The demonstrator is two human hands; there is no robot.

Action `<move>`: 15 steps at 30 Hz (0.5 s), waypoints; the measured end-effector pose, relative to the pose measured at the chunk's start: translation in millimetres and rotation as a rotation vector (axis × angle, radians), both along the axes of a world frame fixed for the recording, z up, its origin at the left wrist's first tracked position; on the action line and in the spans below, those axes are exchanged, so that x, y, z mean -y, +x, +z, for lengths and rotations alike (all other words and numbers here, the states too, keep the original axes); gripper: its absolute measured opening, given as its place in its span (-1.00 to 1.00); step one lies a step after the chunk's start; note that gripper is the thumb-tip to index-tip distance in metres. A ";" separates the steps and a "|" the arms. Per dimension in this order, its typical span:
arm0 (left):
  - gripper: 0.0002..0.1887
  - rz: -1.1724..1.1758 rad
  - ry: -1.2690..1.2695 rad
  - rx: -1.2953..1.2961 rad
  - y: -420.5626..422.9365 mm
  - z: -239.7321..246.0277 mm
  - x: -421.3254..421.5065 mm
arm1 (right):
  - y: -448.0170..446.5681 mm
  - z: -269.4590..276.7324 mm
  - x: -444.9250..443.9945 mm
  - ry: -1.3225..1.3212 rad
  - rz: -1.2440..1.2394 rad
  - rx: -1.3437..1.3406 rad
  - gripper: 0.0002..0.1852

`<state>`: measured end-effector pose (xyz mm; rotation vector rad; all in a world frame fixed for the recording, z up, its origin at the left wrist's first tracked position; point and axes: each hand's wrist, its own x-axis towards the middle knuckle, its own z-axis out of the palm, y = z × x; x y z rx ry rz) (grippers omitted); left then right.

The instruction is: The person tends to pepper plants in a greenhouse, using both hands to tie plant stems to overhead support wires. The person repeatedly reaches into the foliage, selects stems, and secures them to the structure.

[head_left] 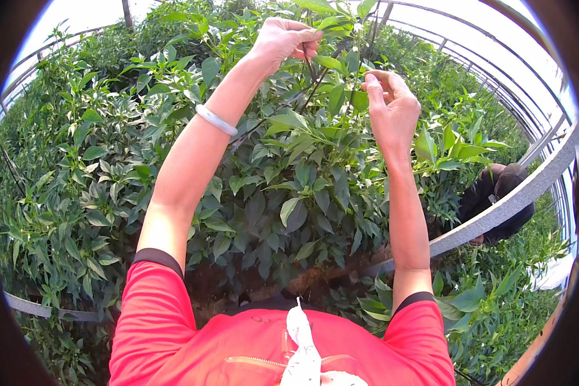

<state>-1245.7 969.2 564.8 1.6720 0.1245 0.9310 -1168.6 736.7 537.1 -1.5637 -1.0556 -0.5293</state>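
Leafy pepper plants [313, 178] with small white flowers fill the space before me. My left hand [289, 41], a pale bangle [216, 119] on its forearm, is raised at the top of one plant. Its thumb and fingers pinch a dark cord [310, 67] that runs down among the leaves. Lower and to the right, my right hand [395, 99] has its fingers curled beside an upright green stem [358, 53]. Whether a thin piece of stem or string lies between those fingertips cannot be made out.
A pale curved pipe or rail [506, 210] crosses at the right. Behind it a person in dark clothing [494, 202] bends low among the plants. Curved greenhouse ribs [492, 36] arch overhead. Another pale rail section [53, 309] shows at lower left.
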 end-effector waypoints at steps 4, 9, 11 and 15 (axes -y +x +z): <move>-0.76 -0.027 -0.056 -0.036 -44.5 -0.5 2.1 | -11.1 -7.7 -0.6 -0.033 0.082 -0.082 -0.77; -0.71 -0.108 0.041 -0.062 -140.8 -24.6 37.0 | -48.3 -19.6 -3.3 -0.126 0.402 -0.306 -0.74; -0.73 -0.161 0.043 -0.143 -175.3 -41.2 65.7 | -73.1 -31.7 -7.9 -0.148 0.626 -0.376 -0.71; -0.85 -0.179 -0.040 -0.254 -221.4 -72.7 115.0 | -126.7 -54.2 -9.2 -0.124 1.082 -0.653 -0.74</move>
